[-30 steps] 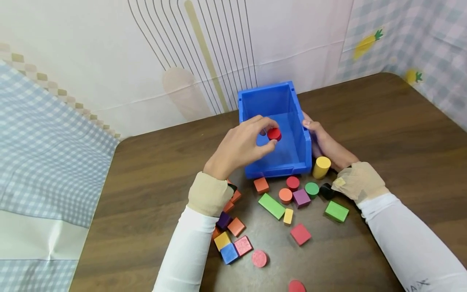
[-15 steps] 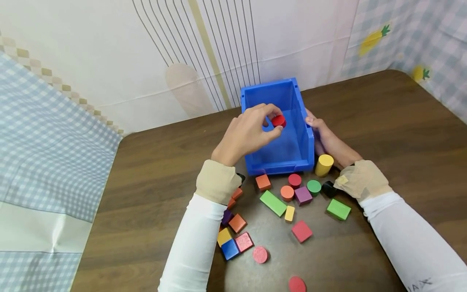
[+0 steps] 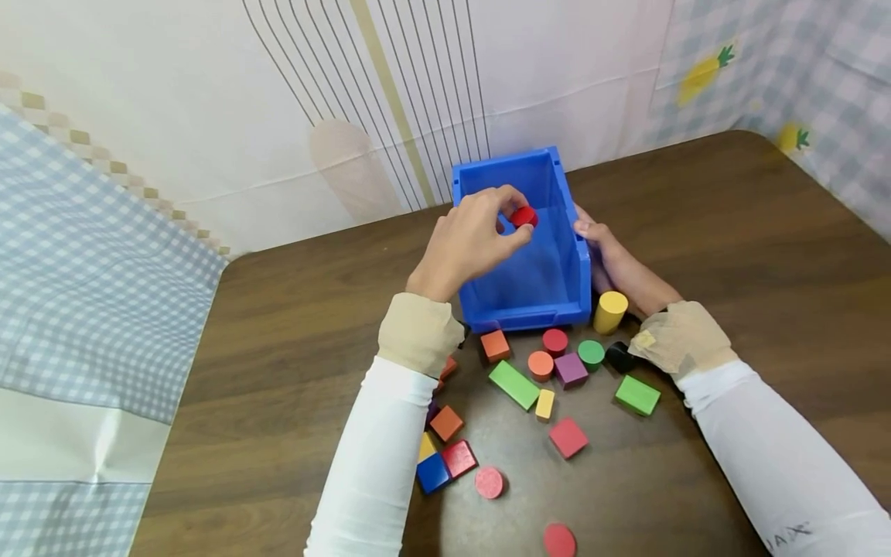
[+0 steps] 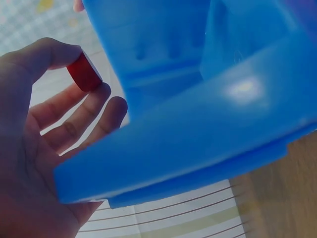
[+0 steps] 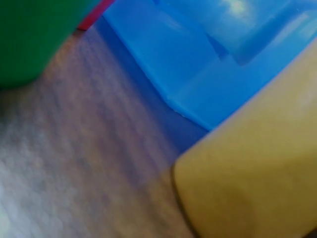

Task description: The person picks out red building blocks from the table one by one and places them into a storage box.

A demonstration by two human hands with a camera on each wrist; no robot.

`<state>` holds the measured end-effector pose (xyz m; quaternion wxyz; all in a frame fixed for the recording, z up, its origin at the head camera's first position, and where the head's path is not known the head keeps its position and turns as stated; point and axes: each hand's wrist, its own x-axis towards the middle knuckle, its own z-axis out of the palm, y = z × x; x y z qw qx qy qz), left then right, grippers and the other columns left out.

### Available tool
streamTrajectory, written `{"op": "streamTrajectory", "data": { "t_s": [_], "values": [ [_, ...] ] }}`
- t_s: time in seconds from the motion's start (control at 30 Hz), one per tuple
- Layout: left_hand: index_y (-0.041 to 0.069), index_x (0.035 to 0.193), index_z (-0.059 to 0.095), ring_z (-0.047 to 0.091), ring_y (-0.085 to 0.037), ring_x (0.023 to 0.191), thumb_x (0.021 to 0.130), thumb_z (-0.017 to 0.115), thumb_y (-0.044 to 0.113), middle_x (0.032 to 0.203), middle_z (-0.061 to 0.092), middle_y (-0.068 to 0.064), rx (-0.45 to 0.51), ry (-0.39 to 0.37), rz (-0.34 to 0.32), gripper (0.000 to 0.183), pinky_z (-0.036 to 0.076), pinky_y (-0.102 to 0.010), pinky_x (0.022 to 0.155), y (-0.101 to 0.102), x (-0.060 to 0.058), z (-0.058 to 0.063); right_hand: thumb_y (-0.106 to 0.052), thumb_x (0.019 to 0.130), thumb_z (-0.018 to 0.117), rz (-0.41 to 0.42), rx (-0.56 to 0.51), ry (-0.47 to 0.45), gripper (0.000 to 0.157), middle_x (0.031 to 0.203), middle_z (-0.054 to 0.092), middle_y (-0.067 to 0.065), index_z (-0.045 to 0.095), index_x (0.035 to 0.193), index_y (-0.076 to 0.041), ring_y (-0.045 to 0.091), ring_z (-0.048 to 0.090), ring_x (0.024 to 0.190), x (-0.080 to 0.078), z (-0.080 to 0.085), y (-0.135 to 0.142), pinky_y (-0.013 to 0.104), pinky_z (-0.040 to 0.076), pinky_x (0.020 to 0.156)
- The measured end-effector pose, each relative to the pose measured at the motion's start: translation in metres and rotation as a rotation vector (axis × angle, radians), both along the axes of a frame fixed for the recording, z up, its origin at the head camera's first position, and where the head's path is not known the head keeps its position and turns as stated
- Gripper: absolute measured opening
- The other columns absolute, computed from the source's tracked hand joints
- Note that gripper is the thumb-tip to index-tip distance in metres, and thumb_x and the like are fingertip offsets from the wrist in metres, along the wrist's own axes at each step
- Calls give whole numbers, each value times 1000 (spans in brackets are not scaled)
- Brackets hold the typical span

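Observation:
In the head view my left hand (image 3: 480,236) is over the blue storage bin (image 3: 569,316), pinching a red round block (image 3: 524,216) between thumb and fingertips. The left wrist view shows the red block (image 4: 85,73) held at its edge, beside the bin's wall (image 4: 178,148). My right hand (image 3: 623,263) grips the bin's right side, its thumb at the rim; the other fingers are mostly hidden. A yellow cylinder (image 3: 610,312) stands upright between the bin and my right wrist. The right wrist view shows this yellow cylinder (image 5: 252,173) close up, but no hand.
Several loose blocks lie in front of the bin on the wooden table (image 3: 292,402), among them a green rectangular block (image 3: 514,385), a purple cube (image 3: 571,370) and a green cylinder (image 3: 591,353). My left forearm covers part of another group. A patterned curtain (image 3: 264,139) hangs behind.
My left hand has moved away from me, toward the back of the bin, still pinching the red block. My right hand has stayed at the bin's side.

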<state>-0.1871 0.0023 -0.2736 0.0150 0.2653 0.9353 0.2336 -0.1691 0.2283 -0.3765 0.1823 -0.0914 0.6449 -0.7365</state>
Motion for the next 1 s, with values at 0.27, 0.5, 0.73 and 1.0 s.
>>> {"op": "streamTrajectory", "data": {
  "t_s": [0.27, 0.5, 0.73, 1.0],
  "values": [
    [19, 126, 69, 65, -12, 88, 100, 70, 38, 114, 69, 2, -44, -12, 19, 33, 57, -28, 70, 6, -10, 2, -60, 102, 40, -5, -2, 3, 78, 177, 2, -3, 2, 168, -45, 39, 13, 159, -1, 0, -2, 72, 14, 123],
    [18, 128, 68, 65, -12, 89, 100, 70, 37, 118, 70, -2, -43, -50, 24, 34, 57, -29, 73, 16, -19, 1, -61, 102, 39, -11, 26, 8, 80, 177, -1, -2, -1, 169, -43, 40, 10, 160, 1, 0, 2, 73, 14, 122],
    [18, 128, 68, 66, -12, 89, 99, 71, 37, 117, 71, -1, -20, -41, 34, 34, 58, -30, 75, 16, -22, -6, -55, 104, 39, -32, 20, 27, 74, 177, 7, -1, 6, 169, -43, 38, 16, 159, 3, 1, 2, 71, 16, 123],
    [17, 127, 70, 67, -12, 98, 99, 73, 36, 117, 72, 1, 46, -37, 38, 34, 60, -32, 85, 11, -22, -13, -64, 104, 41, -47, 150, -11, 75, 177, 4, -5, 4, 167, -49, 38, 13, 161, 7, 9, -2, 72, 15, 123]
  ]
}}
